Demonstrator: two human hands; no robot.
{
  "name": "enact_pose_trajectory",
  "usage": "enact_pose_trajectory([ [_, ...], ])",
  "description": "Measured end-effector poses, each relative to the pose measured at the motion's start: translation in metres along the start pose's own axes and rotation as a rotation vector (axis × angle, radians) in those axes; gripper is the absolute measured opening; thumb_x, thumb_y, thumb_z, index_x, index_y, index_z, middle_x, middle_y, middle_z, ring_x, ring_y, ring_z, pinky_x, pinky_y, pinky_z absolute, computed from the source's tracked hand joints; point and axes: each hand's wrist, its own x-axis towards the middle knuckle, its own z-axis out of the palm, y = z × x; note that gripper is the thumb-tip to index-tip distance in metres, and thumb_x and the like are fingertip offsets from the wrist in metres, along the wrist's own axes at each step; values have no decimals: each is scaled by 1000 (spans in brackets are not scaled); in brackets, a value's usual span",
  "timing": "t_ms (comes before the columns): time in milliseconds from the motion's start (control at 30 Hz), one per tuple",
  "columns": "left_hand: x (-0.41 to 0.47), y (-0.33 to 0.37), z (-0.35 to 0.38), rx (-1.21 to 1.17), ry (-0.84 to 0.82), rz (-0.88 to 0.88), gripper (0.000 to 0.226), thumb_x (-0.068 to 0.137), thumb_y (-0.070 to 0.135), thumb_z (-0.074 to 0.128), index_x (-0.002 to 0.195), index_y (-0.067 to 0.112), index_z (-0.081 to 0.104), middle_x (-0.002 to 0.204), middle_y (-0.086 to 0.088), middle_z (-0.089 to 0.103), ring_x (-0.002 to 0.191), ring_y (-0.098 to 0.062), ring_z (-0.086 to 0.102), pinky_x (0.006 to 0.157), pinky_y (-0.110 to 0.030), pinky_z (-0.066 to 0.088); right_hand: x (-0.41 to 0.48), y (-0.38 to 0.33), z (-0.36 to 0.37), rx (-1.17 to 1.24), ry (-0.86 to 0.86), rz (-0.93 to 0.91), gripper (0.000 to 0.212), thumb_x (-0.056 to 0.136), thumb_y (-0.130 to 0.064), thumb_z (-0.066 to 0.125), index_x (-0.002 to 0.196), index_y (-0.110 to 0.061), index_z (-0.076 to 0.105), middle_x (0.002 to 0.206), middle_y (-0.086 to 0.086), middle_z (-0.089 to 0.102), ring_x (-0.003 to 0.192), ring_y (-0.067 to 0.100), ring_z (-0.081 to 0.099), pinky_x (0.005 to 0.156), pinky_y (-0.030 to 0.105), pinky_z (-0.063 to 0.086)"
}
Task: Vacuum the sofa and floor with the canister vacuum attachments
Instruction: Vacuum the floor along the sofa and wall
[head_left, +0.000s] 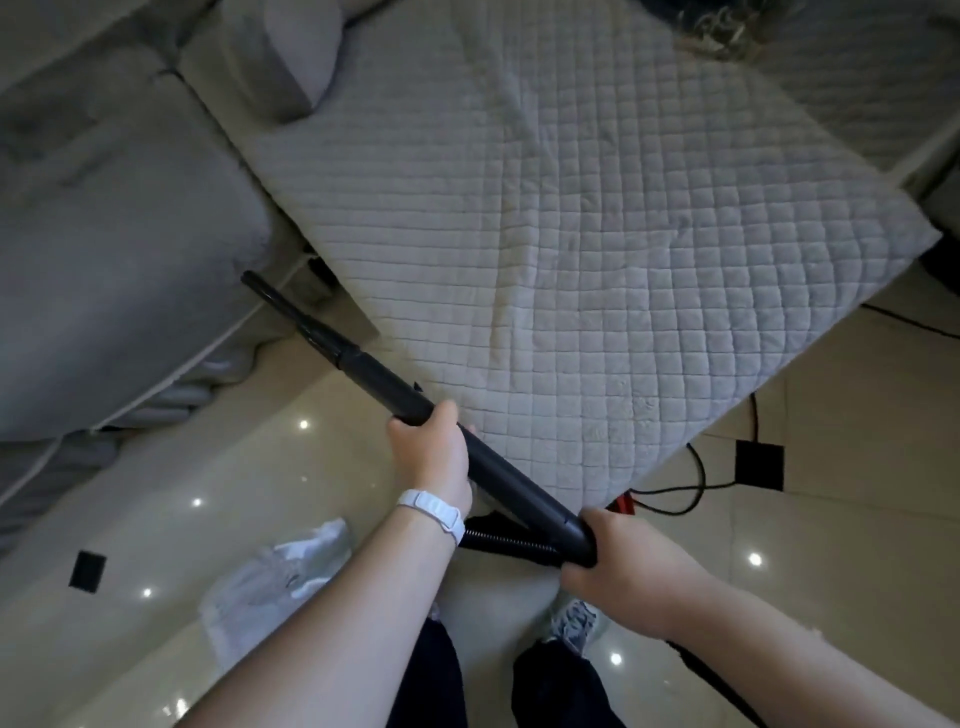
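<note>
Wand (384, 382) is angling far-left, crevice tip (270, 293) nosing into the gap beside the quilted sofa cushion (597, 234). Left hand (431, 452) is gripping mid-tube, right hand (618, 561) wrapping its near end. Probably rigid, light, slick plastic; two-point grip is suiting it.

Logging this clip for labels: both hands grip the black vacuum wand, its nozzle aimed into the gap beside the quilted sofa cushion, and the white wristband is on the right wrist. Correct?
Not quite. The head view shows the white wristband on the left wrist, behind the left hand. The rest stands: it and the right hand grip the black vacuum wand.
</note>
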Motion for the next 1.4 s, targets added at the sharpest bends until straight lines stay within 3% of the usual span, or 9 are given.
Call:
enact_pose_trajectory([
  [100,17,-4,-30,-52,35,-20,33,89,11,58,121,8,51,91,-4,61,65,-17,63,51,-25,52,9,-18,27,-1,-51,-21,17,83,-33,65,96,-26,55,80,-6,62,64,8,58,54,20,44],
  [333,70,-36,-107,-109,127,-108,34,88,11,55,122,10,49,93,-4,60,65,-18,62,54,-30,49,39,-46,98,-101,-169,28,19,75,-40,65,86,-34,51,81,-5,64,72,13,65,69,33,56],
  [467,97,-67,-146,-134,127,-187,29,85,11,53,114,7,51,85,-5,60,58,-18,60,53,-29,47,51,-58,138,-111,-246,110,19,79,-36,67,94,-29,57,82,-1,70,60,15,68,59,32,58],
  [600,120,-104,-171,-131,62,-289,15,84,11,51,100,10,51,82,-7,60,49,-13,57,40,-20,43,58,-62,180,-71,-299,193,18,79,-25,64,96,-21,58,74,2,66,51,16,65,53,28,54],
  [700,138,-137,-180,-144,31,-321,9,84,10,52,93,10,49,75,-4,55,51,-16,56,40,-19,42,67,-52,213,-161,-271,222,28,72,-33,66,97,-23,60,92,2,68,65,16,65,61,26,54],
  [800,152,-173,-184,-156,0,-362,8,85,8,52,90,10,47,76,-4,51,50,-17,55,44,-20,45,77,-34,240,-140,-259,289,30,71,-29,66,100,-21,63,100,5,67,71,15,64,56,18,47],
  [967,173,-228,-188,-121,-27,-387,10,85,9,55,94,8,49,78,-7,54,45,-17,58,46,-23,48,91,-13,262,-98,-300,353,31,70,-24,65,100,-18,59,81,8,68,48,14,60,47,23,49],
  [1133,189,-269,-183,-94,-65,-484,14,89,12,57,102,7,56,77,-5,56,51,-18,61,44,-22,48,102,5,274,-56,-320,338,14,76,-19,61,86,-12,56,60,5,58,44,20,53,49,27,47],
  [1400,200,-315,-162,-90,-90,-452,27,87,15,58,113,8,56,85,-7,60,59,-21,65,54,-28,54,117,41,284,-107,-299,310,13,80,-23,63,89,-15,58,61,0,58,47,15,56,48,25,48],
])
